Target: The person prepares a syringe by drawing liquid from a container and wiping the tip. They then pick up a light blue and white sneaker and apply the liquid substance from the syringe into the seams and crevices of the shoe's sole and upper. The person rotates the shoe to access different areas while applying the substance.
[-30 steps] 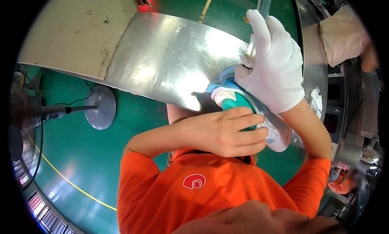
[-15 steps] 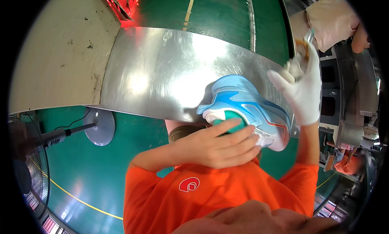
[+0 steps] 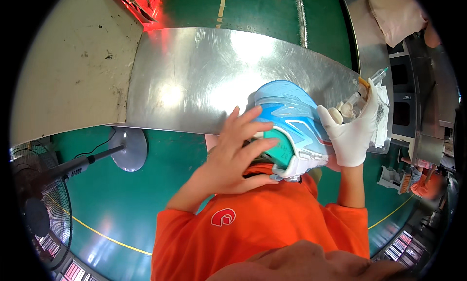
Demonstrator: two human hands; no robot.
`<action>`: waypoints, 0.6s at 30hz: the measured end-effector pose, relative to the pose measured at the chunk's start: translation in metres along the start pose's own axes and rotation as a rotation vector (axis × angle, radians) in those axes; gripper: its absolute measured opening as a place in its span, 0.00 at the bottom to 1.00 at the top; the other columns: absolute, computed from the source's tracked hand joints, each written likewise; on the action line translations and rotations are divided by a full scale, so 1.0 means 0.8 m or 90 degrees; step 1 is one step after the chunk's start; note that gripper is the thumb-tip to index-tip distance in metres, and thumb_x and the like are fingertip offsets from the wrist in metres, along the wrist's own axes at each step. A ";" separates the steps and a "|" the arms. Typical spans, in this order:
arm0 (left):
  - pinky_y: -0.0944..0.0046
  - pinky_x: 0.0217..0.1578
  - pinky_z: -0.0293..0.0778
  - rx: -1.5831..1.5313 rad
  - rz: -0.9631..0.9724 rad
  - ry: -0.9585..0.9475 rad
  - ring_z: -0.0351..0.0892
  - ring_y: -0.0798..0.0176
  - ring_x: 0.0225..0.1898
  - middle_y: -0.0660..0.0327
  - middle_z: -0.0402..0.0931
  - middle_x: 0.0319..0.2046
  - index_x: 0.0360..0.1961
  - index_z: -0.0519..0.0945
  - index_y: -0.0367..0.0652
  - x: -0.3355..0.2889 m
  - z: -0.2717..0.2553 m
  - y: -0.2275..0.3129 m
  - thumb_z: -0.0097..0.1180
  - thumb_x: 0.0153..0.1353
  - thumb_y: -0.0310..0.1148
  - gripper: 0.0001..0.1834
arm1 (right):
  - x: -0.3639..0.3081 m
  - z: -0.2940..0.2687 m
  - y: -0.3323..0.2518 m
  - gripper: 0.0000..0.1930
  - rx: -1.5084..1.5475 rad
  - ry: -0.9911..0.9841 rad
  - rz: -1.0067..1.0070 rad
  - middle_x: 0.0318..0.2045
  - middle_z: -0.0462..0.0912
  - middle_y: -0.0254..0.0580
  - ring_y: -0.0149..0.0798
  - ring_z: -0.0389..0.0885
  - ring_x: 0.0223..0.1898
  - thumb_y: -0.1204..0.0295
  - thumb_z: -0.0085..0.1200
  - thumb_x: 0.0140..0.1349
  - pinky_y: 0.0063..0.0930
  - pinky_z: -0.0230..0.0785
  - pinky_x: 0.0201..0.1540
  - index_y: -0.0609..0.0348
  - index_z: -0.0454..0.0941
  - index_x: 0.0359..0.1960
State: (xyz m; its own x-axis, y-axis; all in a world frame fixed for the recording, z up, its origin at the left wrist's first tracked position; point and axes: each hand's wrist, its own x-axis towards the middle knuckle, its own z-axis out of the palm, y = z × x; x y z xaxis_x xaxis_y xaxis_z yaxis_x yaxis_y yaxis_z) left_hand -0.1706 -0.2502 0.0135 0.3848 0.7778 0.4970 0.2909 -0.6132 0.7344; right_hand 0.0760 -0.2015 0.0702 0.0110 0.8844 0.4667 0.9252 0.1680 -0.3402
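A light blue running shoe [image 3: 291, 105], with a green last [image 3: 279, 147] filling its opening, tilts at the front edge of the metal table. Over the heel and the opening spreads my bare left hand [image 3: 236, 149], its fingers apart; the thumb reaches the white tongue area. Whether these fingertips press on the shoe is hard to tell. At the toe end, my white-gloved right hand [image 3: 352, 130] has its thumb and fingers wide apart. Between them show a clear syringe [image 3: 378, 77] with a green tip and a pale round piece [image 3: 335, 114]; they seem to lie behind the hand.
A shiny metal table [image 3: 180, 81] stretches across the front, beside a cream panel [image 3: 78, 62]. White cloth or paper [image 3: 382, 115] lies at the table's right end. Beyond runs a green belt [image 3: 262, 13]. A standing fan [image 3: 51, 203] is at the left. Another person [image 3: 428, 184] is far right.
The shoe has turned, showing more of the green last. My left hand has shifted left and spread its fingers. My right hand has come down and nearer the shoe.
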 end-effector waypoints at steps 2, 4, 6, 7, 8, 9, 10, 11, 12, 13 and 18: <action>0.42 0.64 0.59 -0.131 -0.014 -0.028 0.58 0.43 0.68 0.51 0.65 0.61 0.58 0.72 0.45 0.005 -0.019 -0.013 0.74 0.44 0.39 0.39 | -0.001 -0.004 -0.004 0.52 0.013 -0.016 0.020 0.57 0.69 0.54 0.50 0.71 0.57 0.64 0.75 0.40 0.38 0.65 0.59 0.63 0.56 0.66; 0.47 0.65 0.58 -0.211 -0.089 -0.004 0.58 0.44 0.69 0.51 0.64 0.63 0.61 0.71 0.45 0.009 -0.028 -0.033 0.73 0.45 0.39 0.40 | -0.003 -0.003 -0.004 0.52 0.022 -0.008 0.023 0.57 0.69 0.55 0.50 0.71 0.57 0.64 0.75 0.40 0.38 0.65 0.59 0.63 0.56 0.66; 0.55 0.66 0.55 -0.295 -0.141 0.006 0.57 0.47 0.69 0.51 0.61 0.67 0.65 0.67 0.45 0.018 -0.030 -0.050 0.72 0.46 0.38 0.43 | -0.004 -0.001 -0.004 0.53 0.022 -0.003 0.022 0.57 0.69 0.55 0.50 0.71 0.57 0.64 0.75 0.40 0.39 0.65 0.59 0.64 0.55 0.66; 0.55 0.66 0.56 -0.317 -0.141 -0.012 0.57 0.48 0.69 0.50 0.60 0.67 0.66 0.67 0.45 0.024 -0.028 -0.056 0.72 0.46 0.38 0.44 | -0.004 0.000 -0.001 0.53 0.018 -0.001 0.021 0.57 0.69 0.55 0.50 0.71 0.57 0.64 0.75 0.39 0.39 0.65 0.59 0.64 0.55 0.66; 0.55 0.66 0.56 -0.343 -0.139 -0.030 0.57 0.48 0.70 0.50 0.60 0.67 0.66 0.67 0.45 0.032 -0.024 -0.061 0.71 0.46 0.38 0.44 | -0.004 0.000 0.000 0.53 0.008 -0.001 0.021 0.58 0.68 0.55 0.50 0.71 0.57 0.64 0.76 0.39 0.39 0.65 0.59 0.64 0.55 0.67; 0.54 0.66 0.56 -0.370 -0.137 -0.048 0.57 0.48 0.70 0.49 0.59 0.68 0.66 0.67 0.45 0.036 -0.023 -0.064 0.71 0.46 0.38 0.44 | -0.005 0.000 -0.002 0.53 0.018 -0.006 0.024 0.58 0.68 0.55 0.49 0.71 0.57 0.64 0.76 0.39 0.38 0.66 0.58 0.64 0.55 0.67; 0.55 0.66 0.55 -0.377 -0.163 -0.094 0.56 0.50 0.70 0.49 0.58 0.69 0.67 0.65 0.44 0.041 -0.025 -0.062 0.69 0.47 0.35 0.44 | -0.007 -0.002 -0.003 0.53 0.027 -0.011 0.027 0.58 0.68 0.54 0.49 0.71 0.56 0.64 0.76 0.39 0.38 0.66 0.57 0.64 0.54 0.67; 0.54 0.68 0.53 -0.422 -0.192 -0.092 0.55 0.51 0.71 0.50 0.58 0.69 0.68 0.64 0.42 0.041 -0.021 -0.062 0.68 0.46 0.34 0.45 | -0.008 -0.004 -0.004 0.54 0.035 -0.017 0.027 0.58 0.68 0.54 0.48 0.71 0.56 0.64 0.76 0.39 0.38 0.67 0.56 0.64 0.54 0.67; 0.54 0.69 0.50 -0.466 -0.220 -0.091 0.54 0.51 0.71 0.50 0.58 0.69 0.68 0.63 0.39 0.040 -0.016 -0.063 0.66 0.45 0.34 0.46 | -0.009 -0.005 -0.006 0.54 0.028 -0.020 0.020 0.58 0.68 0.54 0.47 0.71 0.55 0.64 0.76 0.39 0.38 0.68 0.55 0.64 0.54 0.67; 0.53 0.70 0.48 -0.511 -0.249 -0.089 0.53 0.52 0.72 0.51 0.58 0.69 0.68 0.62 0.36 0.040 -0.013 -0.063 0.65 0.44 0.34 0.47 | -0.010 -0.006 -0.009 0.54 0.021 -0.023 0.012 0.59 0.68 0.54 0.47 0.71 0.55 0.64 0.76 0.39 0.38 0.68 0.53 0.64 0.53 0.67; 0.54 0.70 0.50 -0.653 -0.293 -0.046 0.57 0.53 0.70 0.50 0.59 0.68 0.67 0.61 0.32 0.037 -0.007 -0.057 0.63 0.47 0.33 0.45 | -0.021 -0.002 -0.015 0.55 0.044 -0.026 0.039 0.59 0.68 0.53 0.45 0.71 0.53 0.64 0.76 0.40 0.36 0.70 0.48 0.64 0.52 0.68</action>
State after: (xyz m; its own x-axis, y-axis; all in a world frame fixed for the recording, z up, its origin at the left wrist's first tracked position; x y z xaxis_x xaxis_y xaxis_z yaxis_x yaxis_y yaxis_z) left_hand -0.1777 -0.1980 -0.0027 0.4865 0.8702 0.0777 -0.4270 0.1592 0.8901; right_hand 0.0653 -0.2195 0.0679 0.0494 0.9105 0.4106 0.8951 0.1420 -0.4226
